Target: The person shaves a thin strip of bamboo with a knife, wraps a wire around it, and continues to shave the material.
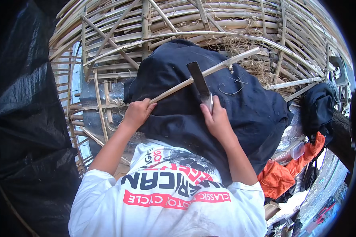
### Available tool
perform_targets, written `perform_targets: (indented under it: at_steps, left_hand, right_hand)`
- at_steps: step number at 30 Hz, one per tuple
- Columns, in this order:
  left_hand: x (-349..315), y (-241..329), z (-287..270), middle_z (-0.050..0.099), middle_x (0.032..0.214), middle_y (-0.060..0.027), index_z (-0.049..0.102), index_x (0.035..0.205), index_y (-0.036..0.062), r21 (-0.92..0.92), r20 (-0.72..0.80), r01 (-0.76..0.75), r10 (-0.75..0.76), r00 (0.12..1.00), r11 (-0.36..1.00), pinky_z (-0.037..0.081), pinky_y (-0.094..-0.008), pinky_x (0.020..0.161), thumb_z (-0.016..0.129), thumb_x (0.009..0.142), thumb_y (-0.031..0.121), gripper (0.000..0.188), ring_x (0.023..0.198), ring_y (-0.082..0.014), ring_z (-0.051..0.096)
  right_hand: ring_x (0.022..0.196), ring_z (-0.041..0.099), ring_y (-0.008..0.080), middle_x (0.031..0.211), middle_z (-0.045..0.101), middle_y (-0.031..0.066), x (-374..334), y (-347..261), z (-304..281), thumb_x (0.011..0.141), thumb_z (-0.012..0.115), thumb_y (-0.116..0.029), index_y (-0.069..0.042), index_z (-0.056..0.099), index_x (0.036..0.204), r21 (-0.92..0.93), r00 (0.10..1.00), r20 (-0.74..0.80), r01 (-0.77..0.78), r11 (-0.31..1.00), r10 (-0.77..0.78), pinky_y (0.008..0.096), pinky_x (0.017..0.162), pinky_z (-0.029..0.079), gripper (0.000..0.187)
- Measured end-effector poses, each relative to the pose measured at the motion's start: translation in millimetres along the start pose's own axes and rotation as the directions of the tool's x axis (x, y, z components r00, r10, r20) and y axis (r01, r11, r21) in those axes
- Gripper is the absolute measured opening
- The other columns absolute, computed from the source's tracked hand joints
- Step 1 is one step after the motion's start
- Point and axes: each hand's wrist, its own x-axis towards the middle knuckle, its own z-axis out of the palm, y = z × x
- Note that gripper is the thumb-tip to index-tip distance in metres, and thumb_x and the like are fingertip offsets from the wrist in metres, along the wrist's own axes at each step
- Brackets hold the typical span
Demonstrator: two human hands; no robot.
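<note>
A long pale bamboo strip (219,67) slants from near left to far right above the dark cloth (166,79) over my lap. My left hand (137,114) is closed around its near end. In my right hand (217,120) is a broad-bladed knife (199,81), gripped by its handle with the dark blade pointing away from me. The blade lies across the strip near its middle and seems to touch it. A few thin curled shavings (233,85) rest on the cloth to the right of the blade.
A bamboo slat wall (241,23) curves across the far side, with shavings (245,47) heaped along it. Black sheeting (27,98) hangs at the left. Orange cloth (277,179) and a clear plastic container (296,150) lie at the right, near a dark cloth bundle (318,108).
</note>
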Motion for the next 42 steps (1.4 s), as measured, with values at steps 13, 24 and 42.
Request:
perform_targets:
  at_steps: [13, 24, 42]
  left_hand:
    - [-9, -6, -11, 0.060, 0.064, -0.0204, 0.054, 0.080, 0.0048, -0.001, -0.041, -0.013, 0.013, 0.999, 1.000, 0.049, -0.0489, 0.055, 0.062, 0.095, 0.032, 0.032, 0.063, -0.0415, 0.062]
    - [-4, 12, 7, 0.061, 0.064, -0.0197, 0.054, 0.085, 0.0049, -0.023, -0.062, 0.018, -0.019, 0.998, 1.000, 0.050, -0.0490, 0.055, 0.060, 0.097, 0.031, 0.029, 0.064, -0.0411, 0.063]
    - [-10, 17, 15, 0.062, 0.070, -0.0195, 0.050, 0.087, 0.0042, -0.006, -0.087, 0.055, -0.055, 0.995, 0.998, 0.049, -0.0514, 0.058, 0.058, 0.098, 0.029, 0.028, 0.067, -0.0431, 0.063]
  right_hand:
    - [0.079, 0.062, 0.0524, 0.077, 0.063, 0.0322, 5, -2, 12, 0.096, 0.060, -0.030, -0.002, 0.048, 0.110, -0.069, 0.991, 0.060, 0.124, 0.990, -0.120, 0.0548, 0.068, 0.048, 0.034]
    - [0.085, 0.064, 0.0500, 0.083, 0.065, 0.0299, 15, -5, 9, 0.096, 0.059, -0.034, -0.004, 0.052, 0.106, -0.083, 1.000, -0.002, 0.027, 0.996, -0.027, 0.0517, 0.072, 0.049, 0.032]
    - [0.079, 0.064, 0.0491, 0.081, 0.067, 0.0271, 0, -5, 31, 0.095, 0.058, -0.040, -0.004, 0.053, 0.101, -0.229, 0.996, 0.046, 0.082, 0.970, -0.074, 0.0541, 0.069, 0.049, 0.037]
